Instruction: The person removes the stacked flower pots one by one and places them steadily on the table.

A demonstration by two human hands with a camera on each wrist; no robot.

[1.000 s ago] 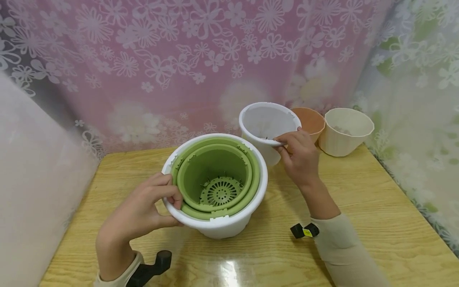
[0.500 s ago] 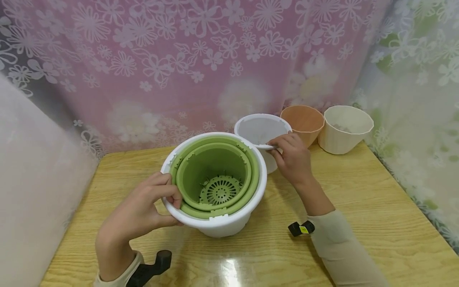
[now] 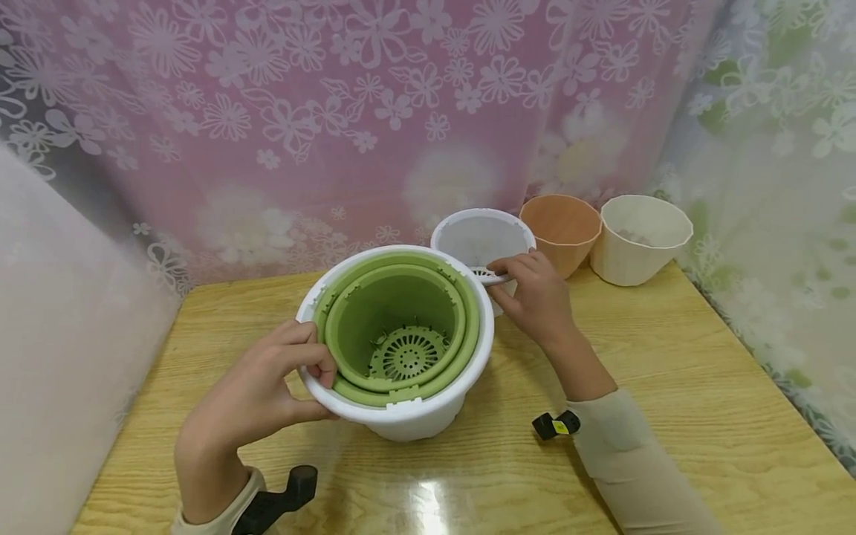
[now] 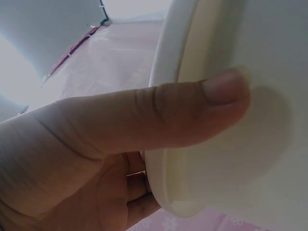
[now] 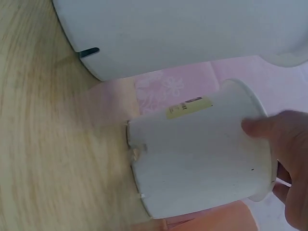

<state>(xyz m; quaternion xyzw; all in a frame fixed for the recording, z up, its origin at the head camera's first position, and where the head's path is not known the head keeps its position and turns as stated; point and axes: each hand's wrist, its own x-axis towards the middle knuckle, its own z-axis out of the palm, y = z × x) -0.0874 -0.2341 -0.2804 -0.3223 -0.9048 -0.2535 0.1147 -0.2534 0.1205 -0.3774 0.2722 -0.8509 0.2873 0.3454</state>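
Head view, left hand (image 3: 261, 383) gripping larger white pot (image 3: 421, 425), right hand (image 3: 535, 297) pinching smaller pot (image 3: 478, 239), pots between hands

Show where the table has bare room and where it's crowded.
Bare: the table right of the right hand, before the cream pot; also the back-left corner behind the left hand. Crowded: between large white pot, smaller white pot and orange pot.
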